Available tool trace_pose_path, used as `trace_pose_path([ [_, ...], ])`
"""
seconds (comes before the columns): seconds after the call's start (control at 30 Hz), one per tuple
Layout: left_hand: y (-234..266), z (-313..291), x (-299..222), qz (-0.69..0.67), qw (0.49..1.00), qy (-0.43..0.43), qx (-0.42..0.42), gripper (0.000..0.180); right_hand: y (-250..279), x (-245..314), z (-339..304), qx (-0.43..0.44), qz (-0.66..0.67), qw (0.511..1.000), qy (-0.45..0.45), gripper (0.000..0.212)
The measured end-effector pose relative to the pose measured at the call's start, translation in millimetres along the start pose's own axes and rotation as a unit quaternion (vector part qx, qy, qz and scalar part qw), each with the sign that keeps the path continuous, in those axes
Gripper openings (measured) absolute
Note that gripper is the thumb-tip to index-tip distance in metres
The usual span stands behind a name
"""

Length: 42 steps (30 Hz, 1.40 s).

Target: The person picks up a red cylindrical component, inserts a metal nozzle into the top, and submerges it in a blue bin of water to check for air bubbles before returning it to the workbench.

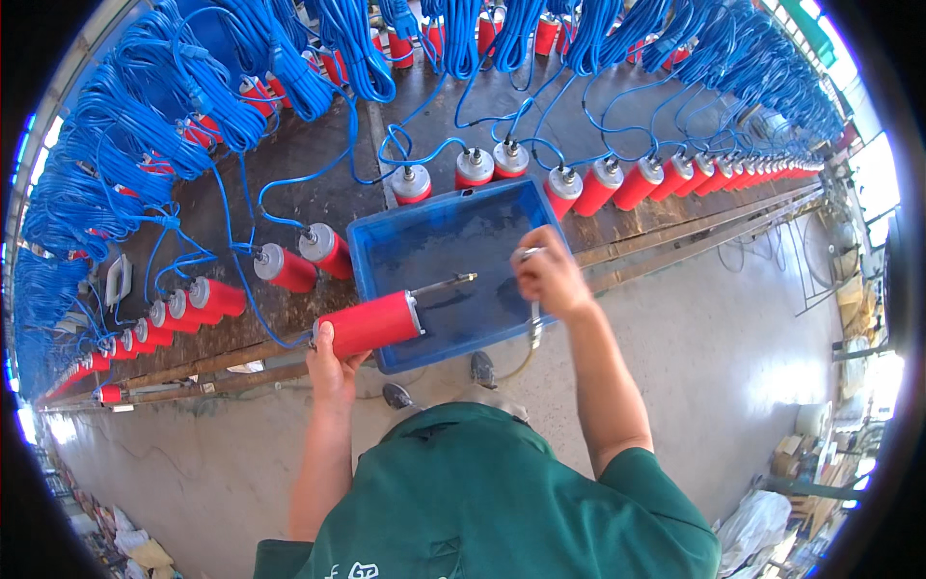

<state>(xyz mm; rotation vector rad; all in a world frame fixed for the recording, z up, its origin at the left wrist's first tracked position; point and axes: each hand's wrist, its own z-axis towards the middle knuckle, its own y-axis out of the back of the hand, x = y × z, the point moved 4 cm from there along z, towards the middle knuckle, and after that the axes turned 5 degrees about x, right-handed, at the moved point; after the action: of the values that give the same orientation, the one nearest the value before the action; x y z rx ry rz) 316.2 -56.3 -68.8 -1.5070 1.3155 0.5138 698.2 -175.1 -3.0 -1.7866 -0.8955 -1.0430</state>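
My left hand [333, 372] is closed around the lower left end of a red cylindrical motor [371, 324], which it holds tilted over the near left edge of a blue plastic tub [453, 355]. The motor's bare metal shaft [444, 286] points up and right over the tub, and a blue cable leaves its held end. Over the tub's right side, my right hand [552, 277] is wrapped round a small metal tool with a hose [535, 328] hanging below it. The fingers hide most of this tool, so its exact kind does not show. It is apart from the shaft tip.
The dark workbench [309, 164] carries rows of red motors [637, 183] with grey caps, left and right of the tub. Coiled blue cables [357, 48] stand thickly along the back, their leads crossing the bench. Concrete floor [675, 318] lies below; sacks and boxes [791, 463] sit right.
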Motion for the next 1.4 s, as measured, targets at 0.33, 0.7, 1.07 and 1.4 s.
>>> trace_pose_path([
  [0.33, -65, 1, 1, 0.249, 0.944, -0.214, -0.039, 0.048, 166, 46, -24, -0.12, -0.198, 0.966, 0.115, 0.023],
  [0.7, -129, 49, 83, 0.11, 0.993, 0.031, 0.014, 0.044, 231, -7, 58, -0.225, -0.588, 0.777, 0.012, 0.036],
  [1.07, -104, 32, 74, 0.139, 0.977, 0.159, 0.007, 0.039, 240, -59, 136, -0.254, -0.561, 0.785, -0.064, 0.033],
  [1.4, -108, -11, 43, 0.597, 0.771, -0.191, 0.116, 0.036, 248, -93, 102, -0.209, -0.474, 0.854, 0.052, 0.028],
])
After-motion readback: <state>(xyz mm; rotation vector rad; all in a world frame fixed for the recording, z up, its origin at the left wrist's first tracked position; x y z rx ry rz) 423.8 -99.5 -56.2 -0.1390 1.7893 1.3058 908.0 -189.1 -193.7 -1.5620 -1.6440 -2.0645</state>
